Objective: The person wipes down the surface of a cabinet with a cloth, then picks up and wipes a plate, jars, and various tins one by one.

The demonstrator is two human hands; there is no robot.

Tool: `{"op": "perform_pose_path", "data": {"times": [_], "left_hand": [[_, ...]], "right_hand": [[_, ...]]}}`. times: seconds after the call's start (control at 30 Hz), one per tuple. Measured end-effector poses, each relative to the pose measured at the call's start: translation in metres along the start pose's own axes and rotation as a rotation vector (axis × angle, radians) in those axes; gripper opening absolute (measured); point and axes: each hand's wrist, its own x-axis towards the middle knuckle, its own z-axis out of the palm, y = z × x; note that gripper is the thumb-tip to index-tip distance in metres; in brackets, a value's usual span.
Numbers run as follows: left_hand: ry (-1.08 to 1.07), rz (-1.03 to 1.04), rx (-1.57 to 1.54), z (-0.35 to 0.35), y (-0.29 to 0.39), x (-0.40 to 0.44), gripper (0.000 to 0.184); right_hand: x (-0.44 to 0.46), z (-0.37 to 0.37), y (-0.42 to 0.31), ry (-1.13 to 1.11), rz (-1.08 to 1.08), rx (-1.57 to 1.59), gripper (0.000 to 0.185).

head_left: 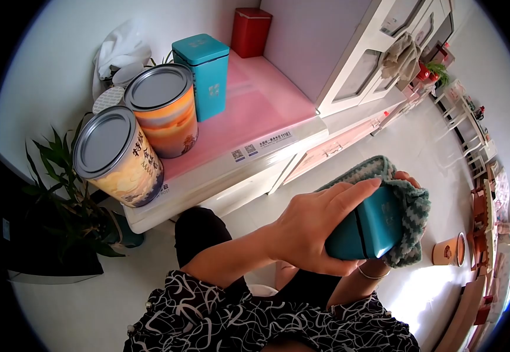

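My left hand (310, 226) is closed around a teal tin (372, 226) with a lid, gripping it from the side, thumb and fingers apart around its edges. A green-and-white striped cloth (413, 217) is pressed against the tin's far side. Behind the cloth is my right hand (406, 177), mostly hidden, with its fingertips showing over the top edge; it holds the cloth on the tin. The tin is tilted in the air in front of my body, beyond the cabinet's edge.
On the pink-topped cabinet (255, 108) stand two grey-lidded cans, one orange (164, 120) and one pale yellow (123, 155), another teal tin (208, 76) and a red tin (251, 32). A potted plant (61, 176) is at left. A brown bucket (445, 252) stands on the floor.
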Motion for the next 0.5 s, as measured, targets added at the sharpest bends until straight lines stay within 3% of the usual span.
{"op": "perform_pose_path", "data": {"times": [0.17,0.23,0.27,0.37,0.5], "left_hand": [[0.044,0.050,-0.028,0.001,-0.001,-0.003,0.088],[0.155,0.068,-0.178,-0.004,0.001,-0.004,0.098],[0.237,0.040,-0.294,-0.006,0.000,-0.003,0.089],[0.384,0.068,-0.424,-0.009,-0.002,-0.003,0.093],[0.299,0.216,-0.139,0.005,-0.010,-0.014,0.095]], "right_hand": [[-0.009,0.004,-0.001,-0.021,0.119,0.194,0.051],[-0.021,0.006,0.005,0.004,0.181,0.226,0.051],[-0.028,0.005,0.010,0.031,0.214,0.222,0.050],[-0.050,0.001,0.028,0.110,0.288,0.153,0.050],[-0.060,0.000,0.039,0.166,0.334,0.101,0.049]]}}
